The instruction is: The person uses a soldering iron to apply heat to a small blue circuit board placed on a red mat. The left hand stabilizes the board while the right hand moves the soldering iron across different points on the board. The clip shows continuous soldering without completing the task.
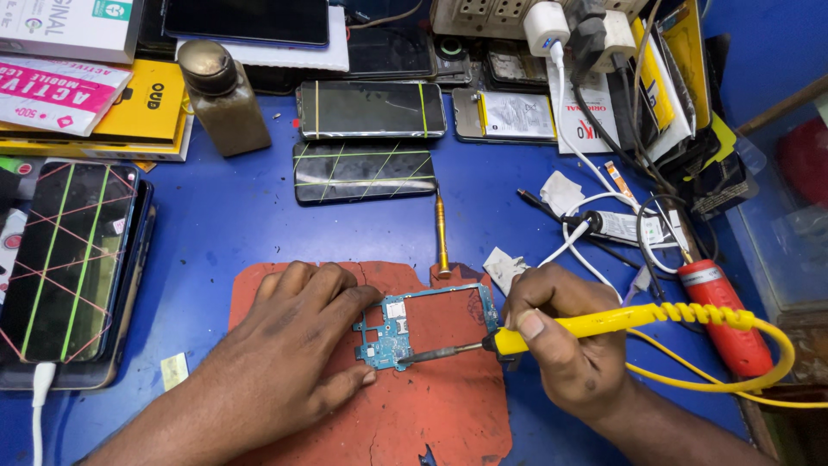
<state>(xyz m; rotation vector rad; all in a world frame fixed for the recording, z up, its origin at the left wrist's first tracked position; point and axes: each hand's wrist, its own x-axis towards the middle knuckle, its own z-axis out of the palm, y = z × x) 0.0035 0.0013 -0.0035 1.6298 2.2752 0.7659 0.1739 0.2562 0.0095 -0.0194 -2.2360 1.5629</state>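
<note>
On the cracked red mat (414, 414) at the middle of the blue bench (233, 224), a blue phone circuit board (414, 324), lying flat and pinned at its left edge. Left hand (297, 345) spread palm down, fingers loosely extended and closed around nothing, fingertips pressing the board's left side, thumb stretched along its lower corner. Right hand (561, 345) curled firmly around the yellow soldering iron (595, 324), thumb on top of the handle, metal tip touching the board's lower edge near the small card slot. Coiled yellow cord (742, 345) looping off to the right, passing over a red-handled tool (724, 315) just beside the wrist. Beyond the mat, a brass-handled screwdriver (442, 233) pointing down toward the board, two dark phones (371, 138) bound with green rubber bands, a brown bottle (220, 95), and another banded phone (73, 259) at far left, charging cable plugged in. Judged from this: best done with the heel of the right hand resting on the mat for a steady tip, light contact on the one joint only, brief touches rather than lingering heat, left fingertips kept well clear of the hot tip, and cord kept slack so as not to tug the iron.
</note>
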